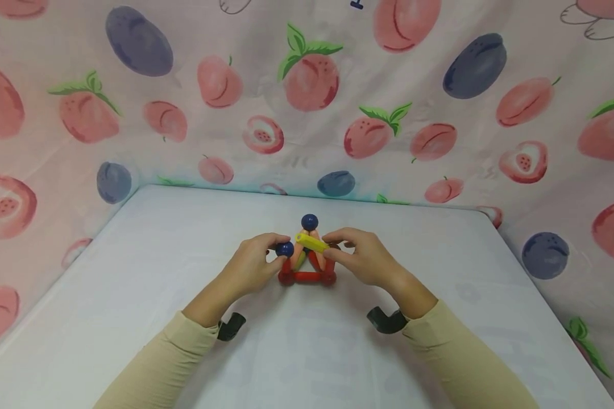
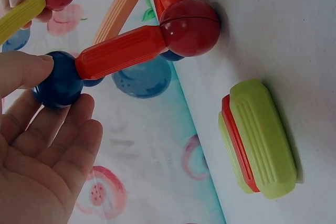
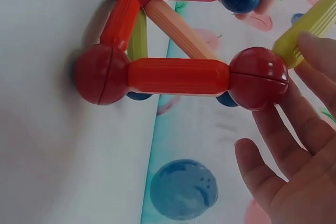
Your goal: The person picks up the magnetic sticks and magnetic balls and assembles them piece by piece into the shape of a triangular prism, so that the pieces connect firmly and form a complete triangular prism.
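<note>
A ball-and-rod construction of red balls (image 1: 286,277), red rods (image 1: 307,276) and peach rods (image 3: 181,29) stands on the table. My left hand (image 1: 254,262) pinches a blue ball (image 2: 59,80) on top of an upright red rod (image 2: 123,52). With thumb and fingers, my right hand (image 1: 362,255) holds a yellow rod (image 1: 312,243) slanting across the top. One end of that rod lies right at the upper right red ball (image 3: 259,77); the right fingers are beside this ball. Another blue ball (image 1: 309,222) tops the back, where the peach rods meet.
Yellow-green rods (image 2: 265,140) and a red rod (image 2: 241,142) lie together on the table in the left wrist view. A fruit-print cloth (image 1: 266,68) hangs behind the white table (image 1: 307,352). Black curved pieces (image 1: 386,321) sit at both wrists.
</note>
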`<state>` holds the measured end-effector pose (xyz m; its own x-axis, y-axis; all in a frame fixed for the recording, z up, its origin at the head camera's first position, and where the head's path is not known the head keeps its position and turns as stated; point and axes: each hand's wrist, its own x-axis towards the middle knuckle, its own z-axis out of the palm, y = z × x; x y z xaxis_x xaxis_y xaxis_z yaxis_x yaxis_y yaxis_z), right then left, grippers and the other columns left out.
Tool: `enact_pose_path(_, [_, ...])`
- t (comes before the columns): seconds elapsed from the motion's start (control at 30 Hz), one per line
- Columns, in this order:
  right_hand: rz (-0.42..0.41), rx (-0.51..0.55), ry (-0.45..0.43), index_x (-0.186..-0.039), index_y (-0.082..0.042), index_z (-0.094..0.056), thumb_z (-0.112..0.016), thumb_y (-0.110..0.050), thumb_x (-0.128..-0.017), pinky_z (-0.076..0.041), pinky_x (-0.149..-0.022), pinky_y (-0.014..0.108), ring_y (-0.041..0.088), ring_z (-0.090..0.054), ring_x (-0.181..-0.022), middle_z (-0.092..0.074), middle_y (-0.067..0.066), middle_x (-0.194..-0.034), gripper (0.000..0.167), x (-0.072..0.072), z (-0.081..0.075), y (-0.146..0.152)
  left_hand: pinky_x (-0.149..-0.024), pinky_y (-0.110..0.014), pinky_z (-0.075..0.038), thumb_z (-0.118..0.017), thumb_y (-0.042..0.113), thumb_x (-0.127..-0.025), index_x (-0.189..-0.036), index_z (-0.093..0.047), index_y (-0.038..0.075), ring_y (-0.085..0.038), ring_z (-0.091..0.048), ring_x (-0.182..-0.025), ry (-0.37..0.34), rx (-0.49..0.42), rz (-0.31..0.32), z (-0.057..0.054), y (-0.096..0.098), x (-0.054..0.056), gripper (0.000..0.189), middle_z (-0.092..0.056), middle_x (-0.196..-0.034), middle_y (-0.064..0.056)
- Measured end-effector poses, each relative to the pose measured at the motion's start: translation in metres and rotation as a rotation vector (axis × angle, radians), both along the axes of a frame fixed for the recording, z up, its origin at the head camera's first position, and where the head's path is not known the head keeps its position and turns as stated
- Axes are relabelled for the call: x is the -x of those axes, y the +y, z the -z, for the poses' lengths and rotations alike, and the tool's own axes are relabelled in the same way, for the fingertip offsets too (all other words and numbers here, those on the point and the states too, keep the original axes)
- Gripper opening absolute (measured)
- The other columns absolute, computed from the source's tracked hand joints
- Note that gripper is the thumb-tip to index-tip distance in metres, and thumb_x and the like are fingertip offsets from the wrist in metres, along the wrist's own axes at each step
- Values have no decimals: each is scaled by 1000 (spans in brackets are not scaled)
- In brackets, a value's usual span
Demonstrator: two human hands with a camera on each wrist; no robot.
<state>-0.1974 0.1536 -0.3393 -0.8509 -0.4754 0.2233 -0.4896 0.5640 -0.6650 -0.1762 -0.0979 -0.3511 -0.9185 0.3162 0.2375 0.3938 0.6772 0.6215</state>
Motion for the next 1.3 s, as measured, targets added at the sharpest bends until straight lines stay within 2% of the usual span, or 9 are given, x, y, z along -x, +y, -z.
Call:
enact_pose_path(0.27, [-63,96,34,-121,-7,-69,-71,-8,-92,-48,-98,54,24,-62,-109,-67,4,-120,28,-1,4,-3,-91,-42,-54,-70,5,-91,-126,-65,-1,-26,-65,-104,18,-7,5,1,-1,0,36,-69,-113,-11])
enact_pose_path(0.33, [-65,103,31,-119,-9,-69,-71,-7,-92,-50,-96,52,23,-62,-106,-68,3,-119,27,-2,5,-4,-91,-42,-54,-71,6,-91,-126,-65,-1,-26,-65,-105,11,-8,4,0,0,0,36,-69,-114,-11])
enact_pose_path(0.53, [-25,55,58,-111,-10,-72,-68,-10,-96,-55,-86,42,18,-61,-95,-69,-1,-105,16,-1,5,-7,-92,-43,-53,-71,5,-91,-126,-64,-1,-26,-64,-105,8,-8,4,1,-1,0,37,-68,-115,-11])
enact_pose_path(0.67, [-17,20,71,-113,-7,-72,-68,-10,-96,-54,-89,42,19,-62,-96,-69,1,-106,18,0,6,-7,-93,-42,-53,-71,3,-89,-128,-64,0,-26,-64,-105,15,-7,5,0,-1,0,39,-68,-116,-10])
enact_pose_path(0.9, [-21,-40,39,-118,-7,-71,-72,-12,-92,-53,-87,46,20,-55,-93,-67,3,-109,27,1,7,-9,-93,-43,-53,-70,2,-89,-128,-64,0,-27,-65,-105,9,-10,7,-1,0,0,39,-68,-116,-11])
enact_pose_path(1.13, [3,-66,41,-116,-9,-72,-72,-14,-93,-53,-78,39,19,-54,-87,-63,-1,-99,23,3,8,-7,-94,-45,-53,-71,5,-91,-129,-64,0,-26,-64,-105,-12,-16,6,0,-3,1,38,-68,-116,-11])
enact_pose_path(1.3, [-8,-59,29,-115,-8,-71,-70,-11,-94,-54,-81,45,19,-54,-87,-62,0,-100,22,4,8,-3,-94,-43,-53,-70,6,-92,-129,-64,1,-26,-64,-106,-37,-11,-2,0,-4,1,38,-68,-117,-11])
